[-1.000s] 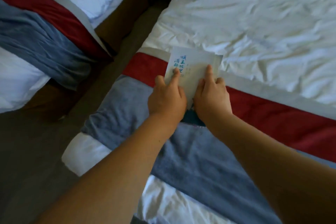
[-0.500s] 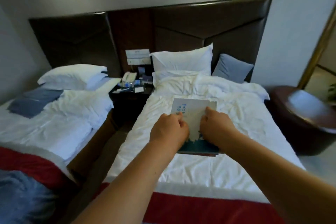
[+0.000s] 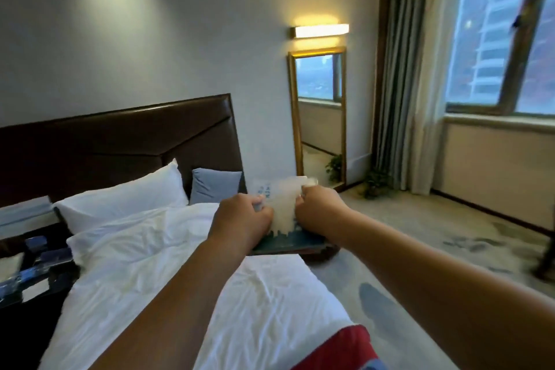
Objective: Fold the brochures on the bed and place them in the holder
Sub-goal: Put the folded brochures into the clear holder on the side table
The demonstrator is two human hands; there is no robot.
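Observation:
I hold a stack of folded brochures (image 3: pixel 282 210) in the air in front of me, above the right edge of the bed (image 3: pixel 186 288). The top one is white with blue print and a dark teal lower edge. My left hand (image 3: pixel 243 219) grips the stack's left side, my right hand (image 3: pixel 318 210) grips its right side, fingers curled over the paper. The brochure is blurred by motion. No holder shows clearly in this view.
A dark headboard (image 3: pixel 120 144), white pillow (image 3: pixel 126 198) and blue cushion (image 3: pixel 214 189) lie behind. A dark nightstand (image 3: pixel 33 267) with small items stands at left. To the right are carpet floor (image 3: pixel 450 249), a wall mirror (image 3: pixel 318 117), curtain and window (image 3: pixel 507 30).
A second ago both hands pressed the brochure flat on the bed runner. They then lifted it, and the view has swung up and to the right across the room.

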